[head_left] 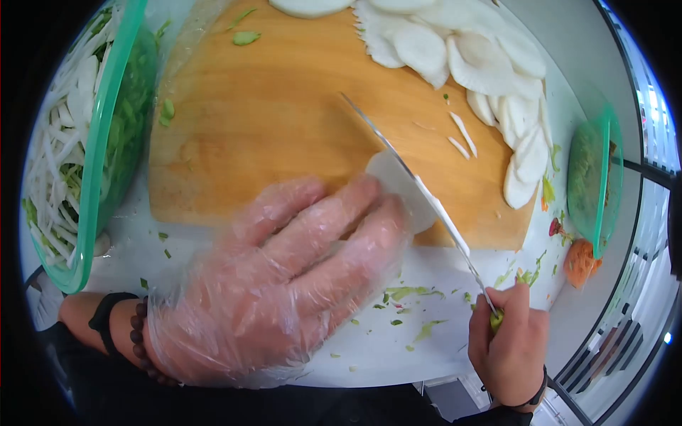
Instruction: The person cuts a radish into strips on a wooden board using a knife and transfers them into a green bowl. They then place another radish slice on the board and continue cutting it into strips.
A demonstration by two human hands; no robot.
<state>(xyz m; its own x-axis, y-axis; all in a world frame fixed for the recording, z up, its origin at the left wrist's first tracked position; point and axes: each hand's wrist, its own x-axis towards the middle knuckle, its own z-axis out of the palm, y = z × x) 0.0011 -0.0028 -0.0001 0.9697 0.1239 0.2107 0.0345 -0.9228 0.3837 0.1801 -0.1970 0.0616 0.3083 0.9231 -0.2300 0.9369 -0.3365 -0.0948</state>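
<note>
My left hand (pixel 298 277), in a clear plastic glove, presses its fingertips on a white radish slice (pixel 405 188) at the front of the wooden cutting board (pixel 284 121). My bare right hand (pixel 513 341) is closed round the green handle of a kitchen knife (pixel 387 145). The blade slants up and left across the board, touching the slice just right of my left fingertips. A thin white strip (pixel 446 220) lies along the blade. Two cut slivers (pixel 463 133) rest to its right. Overlapping radish slices (pixel 483 57) cover the board's far right.
On the left stands a green-rimmed container (pixel 92 184) of white shreds and greens. A smaller green container (pixel 604 177) is at the right edge, with an orange clump (pixel 582 263) beside it. Green scraps (pixel 419 292) litter the white table (pixel 369 355).
</note>
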